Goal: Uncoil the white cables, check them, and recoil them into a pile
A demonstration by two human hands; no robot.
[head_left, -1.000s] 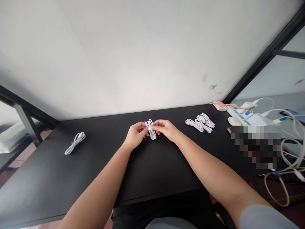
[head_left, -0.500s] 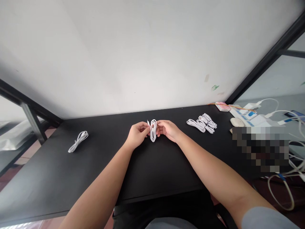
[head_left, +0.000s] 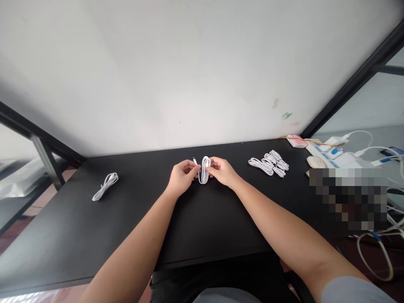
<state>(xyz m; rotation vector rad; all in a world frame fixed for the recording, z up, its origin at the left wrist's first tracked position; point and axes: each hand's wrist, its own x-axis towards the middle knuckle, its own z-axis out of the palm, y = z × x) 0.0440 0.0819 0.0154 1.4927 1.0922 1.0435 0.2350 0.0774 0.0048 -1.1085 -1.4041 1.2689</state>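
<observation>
at the far left, beyond a black metal frame (head_left: 46,158), a clear plastic wrapping (head_left: 22,179) is cut off by the picture's border; what it contains is hard to make out. on the black worktop (head_left: 214,227), a loose white coil (head_left: 105,186) lies near the far left corner, slanting.

near the middle of the far edge, the left hand (head_left: 183,176) has thumb and fingers pinched together on one end of a white cable (head_left: 204,173), its plug (head_left: 195,161) poking up past the fingers. the rest of the cable is looped into an upright oval between the two hands. the right hand (head_left: 220,171) is closed on the oval's right side, thumb in front; its other fingers are partly hidden behind the loops. whether the loops touch the worktop cannot be told.

further right, toward the far right corner, several bundled white cables (head_left: 268,163) lie overlapping, their exact number hard to make out. by that corner sit a pink-and-white box (head_left: 296,141), a white mouse (head_left: 315,162) and a power strip (head_left: 320,152) with white adapters (head_left: 346,160) plugged in. a pixelated patch hides what is nearer the right edge, and tangled cords (head_left: 391,263) run out of view.
</observation>
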